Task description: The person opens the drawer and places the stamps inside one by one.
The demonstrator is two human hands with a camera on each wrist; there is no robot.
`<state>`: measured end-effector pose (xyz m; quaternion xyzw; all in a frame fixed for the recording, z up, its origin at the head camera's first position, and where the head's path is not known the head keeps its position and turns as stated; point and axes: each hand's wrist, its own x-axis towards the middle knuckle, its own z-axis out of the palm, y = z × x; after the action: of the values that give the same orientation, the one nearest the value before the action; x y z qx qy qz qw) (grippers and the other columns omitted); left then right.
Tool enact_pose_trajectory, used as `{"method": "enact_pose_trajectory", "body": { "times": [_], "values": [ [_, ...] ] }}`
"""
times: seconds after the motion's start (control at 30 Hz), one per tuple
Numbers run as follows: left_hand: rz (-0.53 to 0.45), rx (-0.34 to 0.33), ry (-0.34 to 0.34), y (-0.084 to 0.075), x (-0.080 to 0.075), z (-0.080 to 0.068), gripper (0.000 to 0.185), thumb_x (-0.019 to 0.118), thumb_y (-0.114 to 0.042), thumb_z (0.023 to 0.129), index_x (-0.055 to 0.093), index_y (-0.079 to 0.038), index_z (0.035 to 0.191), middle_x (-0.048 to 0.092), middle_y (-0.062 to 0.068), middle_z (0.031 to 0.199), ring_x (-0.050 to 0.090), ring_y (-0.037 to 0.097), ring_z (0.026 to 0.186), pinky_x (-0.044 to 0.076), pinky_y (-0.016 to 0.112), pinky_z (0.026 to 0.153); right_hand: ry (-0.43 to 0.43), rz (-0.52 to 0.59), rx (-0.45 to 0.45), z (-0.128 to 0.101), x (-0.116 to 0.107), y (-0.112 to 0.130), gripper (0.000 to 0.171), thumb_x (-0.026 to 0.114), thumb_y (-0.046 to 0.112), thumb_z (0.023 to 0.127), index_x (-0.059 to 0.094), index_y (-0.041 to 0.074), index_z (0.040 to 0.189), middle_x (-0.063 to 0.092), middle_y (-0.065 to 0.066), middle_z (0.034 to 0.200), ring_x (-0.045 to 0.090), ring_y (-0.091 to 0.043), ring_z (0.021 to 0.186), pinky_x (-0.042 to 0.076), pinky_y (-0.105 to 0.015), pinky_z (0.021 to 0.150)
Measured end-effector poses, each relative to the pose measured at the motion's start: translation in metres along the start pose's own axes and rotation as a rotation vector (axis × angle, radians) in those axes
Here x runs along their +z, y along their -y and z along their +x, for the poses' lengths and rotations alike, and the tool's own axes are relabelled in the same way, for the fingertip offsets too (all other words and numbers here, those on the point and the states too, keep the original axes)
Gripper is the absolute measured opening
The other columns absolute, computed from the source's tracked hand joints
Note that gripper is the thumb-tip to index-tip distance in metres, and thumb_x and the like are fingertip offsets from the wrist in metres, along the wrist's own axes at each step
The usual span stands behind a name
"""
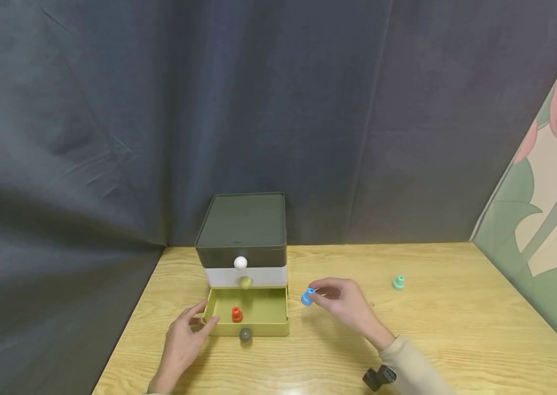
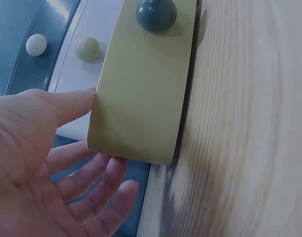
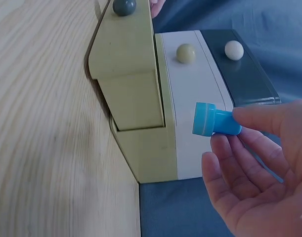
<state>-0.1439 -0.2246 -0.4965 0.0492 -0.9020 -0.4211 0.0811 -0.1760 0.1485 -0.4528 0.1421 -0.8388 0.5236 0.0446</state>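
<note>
A small blue stamp [image 3: 216,119] with a wide cap and a narrower handle is pinched between the thumb and fingertips of my right hand [image 1: 341,303]. That hand holds it up just right of the pulled-out green drawer [image 1: 273,310]. Inside the drawer, a red stamp [image 1: 236,315] stands left of the middle. My left hand [image 1: 184,336] grips the drawer's front left corner, thumb at the top edge of the front panel [image 2: 141,94] and fingers by its side. A mint-green stamp [image 1: 399,282] stands farther right on the table.
Above the open drawer, the cabinet has a white drawer [image 1: 268,276] and a dark top drawer [image 1: 265,255], both pushed in. Round knobs stick out of the fronts, the dark knob [image 1: 245,335] lowest. Behind the wooden table [image 1: 436,329] hangs a dark curtain [image 1: 308,109].
</note>
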Motion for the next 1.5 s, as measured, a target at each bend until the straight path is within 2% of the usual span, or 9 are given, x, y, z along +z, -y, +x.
{"method": "enact_pose_trajectory", "body": {
  "times": [0.13,0.43,0.6,0.87,1.07,1.5],
  "values": [
    [0.005,-0.001,-0.003,0.000,0.000,0.000,0.058,0.082,-0.029,0.095,0.064,-0.006,0.146,0.068,0.015,0.143,0.070,0.026,0.110,0.053,0.023,0.072,0.018,0.013,-0.006,0.003,0.006,0.003,0.026,0.083,0.015,0.093,0.079,0.002,0.115,0.081,-0.011,0.111,0.078,-0.025,0.098,0.061,-0.023,0.085],
    [0.028,-0.004,-0.008,0.001,-0.001,-0.001,0.058,0.080,-0.030,0.097,0.063,-0.006,0.147,0.068,0.016,0.143,0.070,0.030,0.115,0.060,0.034,0.082,0.039,0.029,-0.015,0.005,0.013,0.007,0.023,0.082,0.013,0.093,0.080,0.004,0.113,0.081,-0.014,0.111,0.080,-0.025,0.099,0.061,-0.021,0.085],
    [0.029,0.004,-0.010,0.001,-0.002,0.000,0.058,0.080,-0.030,0.097,0.064,-0.006,0.146,0.068,0.016,0.143,0.071,0.030,0.114,0.059,0.032,0.081,0.055,0.054,-0.021,0.006,0.017,0.009,0.021,0.081,0.015,0.094,0.080,0.005,0.113,0.081,-0.012,0.111,0.079,-0.024,0.099,0.061,-0.020,0.084],
    [0.020,-0.015,-0.002,0.001,0.000,-0.001,0.058,0.080,-0.030,0.097,0.063,-0.006,0.147,0.068,0.017,0.143,0.070,0.029,0.113,0.056,0.029,0.081,0.078,0.084,-0.050,0.008,0.024,0.012,0.024,0.080,0.011,0.094,0.078,-0.001,0.115,0.081,-0.016,0.111,0.080,-0.025,0.098,0.061,-0.021,0.084],
    [0.020,-0.020,0.000,0.001,0.000,-0.001,0.058,0.080,-0.031,0.097,0.063,-0.006,0.147,0.068,0.016,0.144,0.070,0.029,0.114,0.056,0.032,0.082,0.097,0.125,-0.061,0.009,0.029,0.016,0.025,0.080,0.008,0.094,0.077,-0.005,0.115,0.080,-0.019,0.110,0.080,-0.029,0.099,0.061,-0.020,0.085],
    [0.022,-0.019,-0.002,0.000,0.001,0.000,0.058,0.080,-0.031,0.097,0.064,-0.006,0.147,0.068,0.017,0.143,0.070,0.030,0.114,0.055,0.030,0.079,0.141,0.102,-0.068,0.015,0.045,0.021,0.025,0.077,0.008,0.095,0.076,-0.006,0.116,0.080,-0.018,0.110,0.079,-0.029,0.099,0.060,-0.019,0.084]
  ]
}}
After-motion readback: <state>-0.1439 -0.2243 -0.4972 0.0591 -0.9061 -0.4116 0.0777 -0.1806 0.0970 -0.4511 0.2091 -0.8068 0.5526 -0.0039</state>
